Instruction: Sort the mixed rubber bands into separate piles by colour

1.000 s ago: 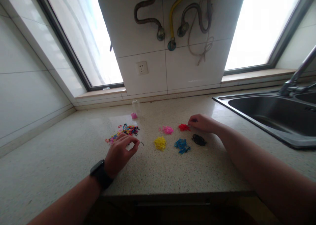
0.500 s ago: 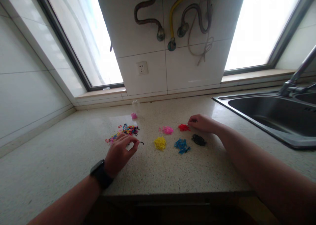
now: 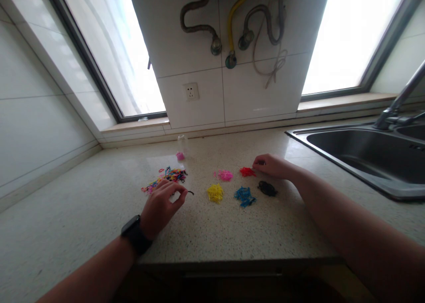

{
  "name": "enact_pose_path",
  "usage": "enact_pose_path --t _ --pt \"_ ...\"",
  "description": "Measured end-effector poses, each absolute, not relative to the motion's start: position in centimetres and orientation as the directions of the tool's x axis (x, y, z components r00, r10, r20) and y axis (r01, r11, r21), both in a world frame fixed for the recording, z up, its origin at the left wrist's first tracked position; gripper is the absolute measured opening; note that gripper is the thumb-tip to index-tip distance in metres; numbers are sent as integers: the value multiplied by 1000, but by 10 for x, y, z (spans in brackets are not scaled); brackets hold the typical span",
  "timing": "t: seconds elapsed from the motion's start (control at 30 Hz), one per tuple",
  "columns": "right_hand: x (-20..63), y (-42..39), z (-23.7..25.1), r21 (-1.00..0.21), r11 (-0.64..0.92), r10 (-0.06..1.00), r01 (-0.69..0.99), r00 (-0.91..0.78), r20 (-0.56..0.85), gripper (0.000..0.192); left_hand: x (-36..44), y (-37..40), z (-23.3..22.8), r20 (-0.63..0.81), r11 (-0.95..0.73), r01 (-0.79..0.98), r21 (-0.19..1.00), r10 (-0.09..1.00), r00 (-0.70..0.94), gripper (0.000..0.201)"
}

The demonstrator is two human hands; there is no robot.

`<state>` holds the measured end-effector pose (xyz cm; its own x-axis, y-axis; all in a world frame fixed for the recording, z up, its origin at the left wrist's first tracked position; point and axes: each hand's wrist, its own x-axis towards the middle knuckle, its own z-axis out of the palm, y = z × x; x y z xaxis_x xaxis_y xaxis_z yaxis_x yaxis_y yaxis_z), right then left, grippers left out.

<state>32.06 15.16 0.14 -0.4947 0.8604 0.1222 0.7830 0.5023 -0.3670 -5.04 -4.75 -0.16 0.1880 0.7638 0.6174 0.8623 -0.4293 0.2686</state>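
Between the thumb and forefinger of my left hand (image 3: 168,196) a small black rubber band (image 3: 190,192) is pinched, its end sticking out to the right. Behind that hand lies a mixed, many-coloured pile of rubber bands (image 3: 175,174), partly hidden by my knuckles. My right hand (image 3: 267,165) rests at the right edge of a red pile of rubber bands (image 3: 247,172), fingers pressed together; what they hold is too small to make out. Around it are a pink pile (image 3: 225,175), a yellow pile (image 3: 215,193), a blue pile (image 3: 245,196) and a black pile (image 3: 267,188).
A clear plastic container (image 3: 182,142) stands near the wall, with a pink item (image 3: 179,156) in front of it. To the right, a steel sink (image 3: 299,137) with a faucet (image 3: 387,117) is set into the speckled countertop (image 3: 232,236). Hoses hang on the tiled wall.
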Motion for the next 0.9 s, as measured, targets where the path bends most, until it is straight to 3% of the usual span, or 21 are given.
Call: enact_pose_path --t 0.9 --pt "322 150 4 -361 525 845 771 -523 114 28 -50 -48 -1 632 -448 854 265 749 197 8"
